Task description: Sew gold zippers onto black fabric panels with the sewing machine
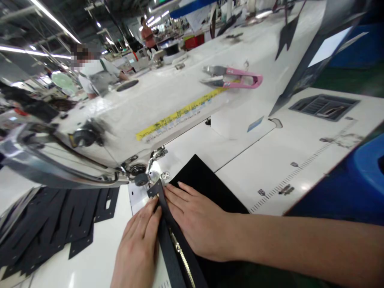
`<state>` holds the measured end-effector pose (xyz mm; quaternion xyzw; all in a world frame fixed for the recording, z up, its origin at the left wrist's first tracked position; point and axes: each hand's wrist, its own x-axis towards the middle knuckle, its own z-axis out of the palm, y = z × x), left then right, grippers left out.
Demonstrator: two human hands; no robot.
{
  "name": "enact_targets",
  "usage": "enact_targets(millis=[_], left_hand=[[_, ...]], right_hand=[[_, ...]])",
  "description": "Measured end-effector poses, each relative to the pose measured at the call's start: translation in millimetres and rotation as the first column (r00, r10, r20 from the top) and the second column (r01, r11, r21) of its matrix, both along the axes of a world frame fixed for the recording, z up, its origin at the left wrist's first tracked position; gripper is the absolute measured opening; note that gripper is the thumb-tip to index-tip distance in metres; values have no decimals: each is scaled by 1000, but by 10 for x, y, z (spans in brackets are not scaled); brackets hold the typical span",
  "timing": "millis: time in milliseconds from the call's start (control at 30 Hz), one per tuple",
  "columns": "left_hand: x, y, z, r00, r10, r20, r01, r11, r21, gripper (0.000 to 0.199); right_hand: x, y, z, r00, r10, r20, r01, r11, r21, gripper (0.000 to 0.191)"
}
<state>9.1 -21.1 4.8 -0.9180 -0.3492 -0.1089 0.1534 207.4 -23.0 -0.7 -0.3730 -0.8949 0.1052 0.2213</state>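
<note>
A black piece with a gold-toothed zipper (183,256) lies under the sewing machine's head, its narrow end close to the needle area (150,180). My left hand (136,244) is at the left edge of this piece, fingers bent and pressed together on it near the front end. Flat across its right side lies my right hand (201,220), fingers stretched out and pointing towards the needle area. Beneath the right hand is a wider black panel (198,176), one corner showing beyond the fingers. The underside of both hands is hidden.
Several dark cut pieces with slots (60,224) are piled at left. Pink-handled thread snips (234,77) and yellow measuring tape (180,114) rest on the machine arm. A grey tray (325,107) is set in the table at right. A person (96,74) sits beyond the machine.
</note>
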Motion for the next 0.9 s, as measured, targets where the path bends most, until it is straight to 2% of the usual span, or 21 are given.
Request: enact_targets(millis=[167,333,567,700,900], left_hand=[[42,-77,-39,988,83,131,-76,995,-57,34],[81,-127,-74,964,140,226,-137,990,-26,33],[78,-130,-126,973,101,208,-103,995,1,31],[47,-119,-130,978,101,184,-98,995,-27,32],[-31,37,-100,981,108,163,-105,994,-27,33]], right_hand=[[-7,-26,-20,999,39,37,-40,999,7,51],[-38,-28,-31,995,50,85,-54,997,49,51],[-67,-43,8,987,51,152,-58,997,45,53],[-92,-30,15,988,43,150,-51,997,53,54],[-183,105,-35,990,17,143,-30,995,91,56]])
